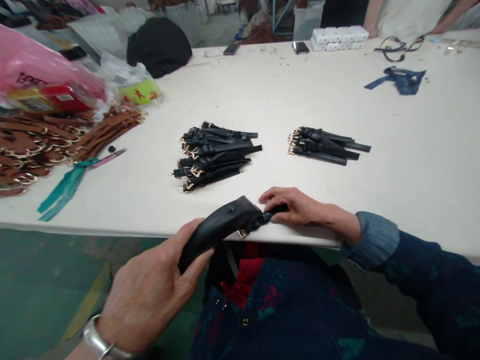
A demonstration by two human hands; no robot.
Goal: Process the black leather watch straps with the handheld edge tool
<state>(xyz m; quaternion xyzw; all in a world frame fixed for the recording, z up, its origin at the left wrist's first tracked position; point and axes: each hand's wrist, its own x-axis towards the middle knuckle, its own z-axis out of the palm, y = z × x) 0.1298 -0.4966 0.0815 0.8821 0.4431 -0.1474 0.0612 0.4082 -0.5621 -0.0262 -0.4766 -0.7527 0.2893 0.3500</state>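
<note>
My left hand [150,287] is wrapped round a black handheld clipper-like tool [219,225], whose head points right at the table's front edge. Just beyond that head, my right hand [296,206] pinches a black buckled strap [262,220] against the white table. The strap's gold buckle [243,233] lies beneath the tool's head; whether the two touch I cannot tell. Farther back lies a large pile of black straps [217,150] with gold buckles. To its right sits a smaller pile of similar straps [326,145].
Brown buckled straps [30,145], a teal cloth strip [67,187], pink scissors [108,159] and plastic bags [41,65] are at left. Toward the back are a black cap [159,47], white boxes [339,37] and blue cloth [403,80]. A person stands at back right.
</note>
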